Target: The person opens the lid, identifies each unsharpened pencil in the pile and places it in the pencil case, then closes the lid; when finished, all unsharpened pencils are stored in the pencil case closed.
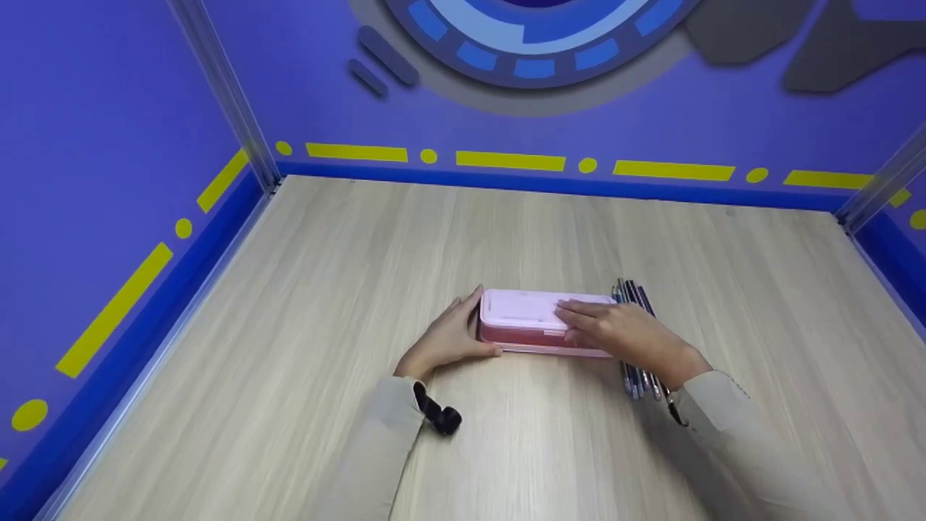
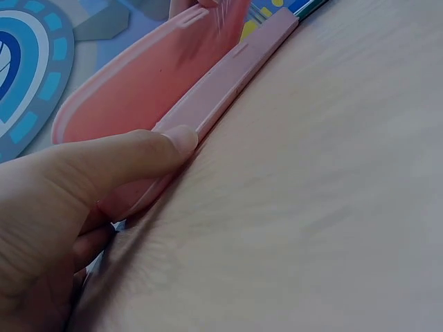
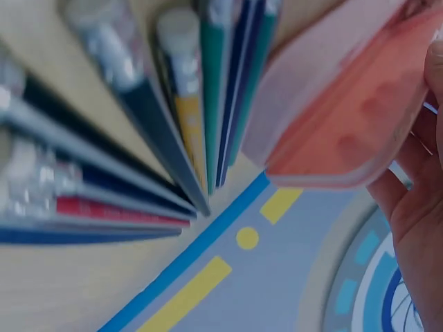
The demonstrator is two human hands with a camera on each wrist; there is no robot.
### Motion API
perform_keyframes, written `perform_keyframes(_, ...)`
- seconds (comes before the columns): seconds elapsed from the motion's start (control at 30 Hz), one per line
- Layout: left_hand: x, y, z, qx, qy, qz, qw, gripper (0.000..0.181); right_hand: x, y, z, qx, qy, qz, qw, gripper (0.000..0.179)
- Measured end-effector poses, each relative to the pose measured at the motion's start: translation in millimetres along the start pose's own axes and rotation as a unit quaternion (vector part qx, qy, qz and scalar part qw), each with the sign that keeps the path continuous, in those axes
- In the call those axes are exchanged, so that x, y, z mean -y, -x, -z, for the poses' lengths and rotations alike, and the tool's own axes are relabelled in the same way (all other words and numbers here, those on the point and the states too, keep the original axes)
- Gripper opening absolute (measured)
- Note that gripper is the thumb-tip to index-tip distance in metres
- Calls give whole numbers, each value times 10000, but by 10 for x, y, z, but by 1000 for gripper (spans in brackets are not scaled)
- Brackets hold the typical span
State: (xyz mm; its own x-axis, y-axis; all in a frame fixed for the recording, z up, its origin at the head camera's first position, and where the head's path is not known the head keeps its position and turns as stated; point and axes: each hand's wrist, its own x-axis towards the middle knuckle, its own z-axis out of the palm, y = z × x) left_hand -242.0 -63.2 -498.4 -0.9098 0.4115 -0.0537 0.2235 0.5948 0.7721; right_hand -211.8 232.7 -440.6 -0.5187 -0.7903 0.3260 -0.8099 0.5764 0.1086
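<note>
A pink pencil case [image 1: 528, 349] lies in the middle of the table, its lid [image 1: 519, 310] raised along the front edge. My left hand [image 1: 447, 336] grips the case's left end, thumb along the front rim and fingers round the far side. In the left wrist view, that thumb presses on the pale base [image 2: 214, 83] beneath the tilted lid. My right hand [image 1: 633, 339] holds the lid toward its right end, fingers over the top and thumb at the front edge. Several pencils [image 1: 636, 380] lie beside the case, partly hidden under the right hand.
In the right wrist view, the pencils [image 3: 183, 90] fan out close to the case, some with eraser ends. The wooden table [image 1: 347, 253] is bounded by blue panels [image 1: 318, 87] at the back and sides. A black strap [image 1: 438, 416] sits on the left wrist.
</note>
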Motion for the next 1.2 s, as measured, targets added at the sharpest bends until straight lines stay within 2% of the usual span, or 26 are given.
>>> perform_keyframes(0.23, -6, 7, 11, -15, 88, 52, 9999, 117, -131, 38, 101, -229, -661, -322, 9970, 36)
perform_keyframes(0.47, -5, 12, 12, -20, 70, 49, 10000, 118, -213, 40, 231, 42, -957, -1119, 9891, 28)
perform_keyframes(0.6, 1, 11, 13, -51, -39, -15, 10000, 117, -287, 39, 273, 5, -1089, -1505, 9826, 24)
perform_keyframes(0.8, 15, -3, -5, -76, -93, -202, 9997, 118, -392, 27, 304, -56, -1400, -1940, 9710, 21)
perform_keyframes(0.97, 20, -21, -4, -96, -135, -564, 9983, 119, -435, -16, 304, -238, -1540, -2287, 9609, 20)
perform_keyframes(1.2, 15, -37, 14, -46, -272, -749, 9968, 119, -419, -66, 292, -509, -1760, -2985, 9367, 22)
